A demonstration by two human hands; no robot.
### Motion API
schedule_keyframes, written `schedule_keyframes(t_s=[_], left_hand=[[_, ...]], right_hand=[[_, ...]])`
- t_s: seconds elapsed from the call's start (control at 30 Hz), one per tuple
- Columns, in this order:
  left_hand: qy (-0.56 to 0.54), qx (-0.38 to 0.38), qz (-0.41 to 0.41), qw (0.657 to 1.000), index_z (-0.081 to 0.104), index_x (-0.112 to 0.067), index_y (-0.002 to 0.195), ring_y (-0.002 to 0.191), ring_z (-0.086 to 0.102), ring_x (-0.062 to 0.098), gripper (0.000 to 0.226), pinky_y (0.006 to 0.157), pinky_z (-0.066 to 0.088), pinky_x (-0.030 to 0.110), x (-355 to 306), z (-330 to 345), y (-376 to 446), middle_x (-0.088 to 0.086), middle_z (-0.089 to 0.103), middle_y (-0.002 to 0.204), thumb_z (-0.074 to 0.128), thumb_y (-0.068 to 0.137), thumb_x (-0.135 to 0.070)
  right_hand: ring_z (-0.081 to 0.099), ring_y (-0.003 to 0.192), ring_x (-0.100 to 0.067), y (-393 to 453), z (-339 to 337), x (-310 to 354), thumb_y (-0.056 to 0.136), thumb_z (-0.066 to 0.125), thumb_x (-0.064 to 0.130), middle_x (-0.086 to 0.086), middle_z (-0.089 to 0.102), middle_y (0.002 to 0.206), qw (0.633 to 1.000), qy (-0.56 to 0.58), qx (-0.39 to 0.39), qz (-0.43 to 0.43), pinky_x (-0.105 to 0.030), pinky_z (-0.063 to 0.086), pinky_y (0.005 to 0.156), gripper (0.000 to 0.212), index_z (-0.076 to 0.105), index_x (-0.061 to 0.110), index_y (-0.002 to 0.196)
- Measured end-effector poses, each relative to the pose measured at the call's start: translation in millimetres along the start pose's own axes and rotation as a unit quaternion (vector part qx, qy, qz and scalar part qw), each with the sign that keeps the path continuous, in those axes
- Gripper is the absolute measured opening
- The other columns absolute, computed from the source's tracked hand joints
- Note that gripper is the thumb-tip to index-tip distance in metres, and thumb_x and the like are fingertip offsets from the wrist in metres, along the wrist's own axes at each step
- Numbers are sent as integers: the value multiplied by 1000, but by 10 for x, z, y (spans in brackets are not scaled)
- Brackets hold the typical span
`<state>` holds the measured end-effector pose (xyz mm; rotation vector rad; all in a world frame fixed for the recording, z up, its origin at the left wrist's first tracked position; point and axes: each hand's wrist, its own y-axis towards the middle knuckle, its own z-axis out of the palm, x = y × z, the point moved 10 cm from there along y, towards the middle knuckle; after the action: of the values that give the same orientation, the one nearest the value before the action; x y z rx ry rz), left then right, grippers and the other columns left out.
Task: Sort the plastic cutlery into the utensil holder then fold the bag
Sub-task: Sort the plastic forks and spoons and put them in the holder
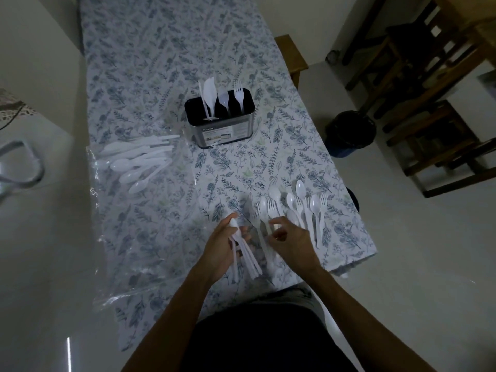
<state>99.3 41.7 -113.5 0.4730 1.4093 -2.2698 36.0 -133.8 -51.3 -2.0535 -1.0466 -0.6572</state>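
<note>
My left hand [221, 245] grips a bunch of white plastic cutlery [248, 260] near the table's front edge, handles pointing toward me. My right hand [294, 241] hovers beside it over a loose spread of white spoons and forks [300, 208], fingers curled and pinching at a piece; what it holds is unclear. A black utensil holder [224, 127] stands mid-table with a knife, a spoon and a fork upright in it. A clear plastic bag [126, 237] lies flat at the left, with more spoons and knives [139, 162] on its far end.
The table wears a floral cloth [166, 63] and ends just before my body. A dark bin [349, 132] and wooden chairs [429, 76] stand on the floor to the right. A white surface with a metal handle [24, 162] is at the left.
</note>
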Motion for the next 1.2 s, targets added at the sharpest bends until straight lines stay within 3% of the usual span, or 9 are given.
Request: schedule_keyframes(t_s=[0.13, 0.27, 0.37, 0.5, 0.63, 0.73, 0.87, 1.03, 1.2], left_hand=[[-23, 33, 31, 999, 58, -15, 134, 90, 69, 33, 28, 72, 60, 42, 20, 167, 13, 22, 66, 108, 49, 107, -21], [-11, -34, 45, 998, 56, -20, 137, 76, 67, 22, 30, 70, 57, 38, 52, 109, 34, 13, 67, 92, 45, 109, -25], [15, -53, 59, 997, 61, -19, 129, 72, 69, 19, 26, 66, 59, 33, 32, 53, 6, 10, 71, 87, 44, 110, -24], [-3, -42, 13, 999, 73, -11, 108, 53, 64, 15, 25, 47, 53, 24, 31, 45, -14, 5, 73, 69, 63, 98, -33], [-22, -69, 9, 997, 54, -11, 144, 61, 58, 20, 41, 45, 47, 27, 28, -84, 5, 13, 67, 91, 47, 108, -28], [-16, -79, -4, 997, 60, -15, 135, 53, 54, 16, 34, 43, 42, 25, 46, -56, -10, 11, 65, 88, 49, 106, -29], [-1, -40, 35, 999, 61, -20, 121, 63, 52, 20, 18, 48, 44, 28, -44, 20, -75, 13, 63, 96, 49, 107, -21], [11, -41, 47, 998, 63, -18, 112, 64, 55, 19, 11, 52, 46, 28, -100, 33, -48, 9, 61, 88, 60, 101, -20], [37, -72, 101, 992, 54, -7, 124, 67, 65, 13, 29, 55, 54, 26, -197, 47, -32, 11, 62, 94, 55, 105, -29]], right_hand=[[69, 68, -3, -224, 270, 360, 83, 79, 17, 3, 76, 84, 996, 30, 64, -54, -19, 59, 73, 36, 72, 23, 118], [71, 72, -11, -274, 288, 493, 83, 77, 15, 0, 76, 84, 995, 35, 46, -77, -27, 59, 77, 25, 76, 18, 108], [68, 71, -1, -299, 306, 570, 89, 75, 27, 2, 77, 89, 990, 33, 62, -120, -18, 56, 72, 20, 77, 19, 108], [66, 73, -6, -72, -7, 45, 98, 64, 26, -2, 72, 88, 996, -54, -56, -31, -19, 54, 65, 12, 68, 14, 99], [60, 86, -27, 80, -93, -281, 101, 53, 18, -14, 60, 101, 981, -179, -64, 26, -37, 54, 70, 17, 57, 4, 109], [58, 91, -33, 161, -32, -333, 102, 46, 25, -14, 60, 101, 982, -178, -49, 37, -44, 49, 77, 23, 57, 6, 109], [60, 74, -20, 204, -24, -323, 98, 55, 15, -9, 63, 87, 976, -206, -72, 25, -29, 49, 62, 10, 60, 7, 95], [65, 68, -10, 53, -167, -213, 92, 65, 12, 5, 70, 81, 992, -37, -117, 28, -22, 57, 65, 6, 70, 14, 93], [75, 74, -28, -232, 289, -13, 93, 67, 10, -9, 77, 82, 972, 205, 89, 75, -41, 64, 78, 14, 80, 15, 97]])
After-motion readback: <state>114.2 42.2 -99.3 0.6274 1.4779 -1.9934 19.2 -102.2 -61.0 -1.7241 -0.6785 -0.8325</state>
